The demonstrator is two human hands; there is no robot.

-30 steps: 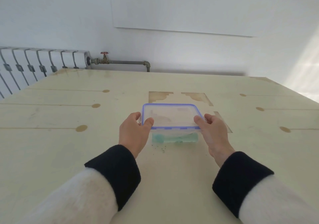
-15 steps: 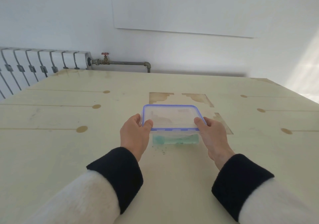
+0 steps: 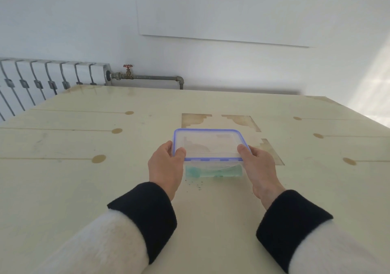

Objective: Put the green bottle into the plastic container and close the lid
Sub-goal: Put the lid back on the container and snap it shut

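Observation:
A clear plastic container [image 3: 213, 171] stands on the table in front of me. Through its near wall I see the green bottle [image 3: 211, 173] lying on its side inside. A clear lid with a blue rim [image 3: 209, 145] sits over the container's top. My left hand [image 3: 166, 166] grips the lid's near left corner, thumb on top. My right hand [image 3: 258, 168] grips the near right corner the same way. Whether the lid is pressed fully down I cannot tell.
The pale table [image 3: 84, 178] has brown spots and stained patches behind the container. Small green specks [image 3: 195, 184] lie on the table in front of the container. A radiator [image 3: 48, 79] and a pipe with a red valve [image 3: 127, 72] are on the far wall.
Both hands and the lid have shifted only slightly; the lid sits a little lower over the container than a second ago.

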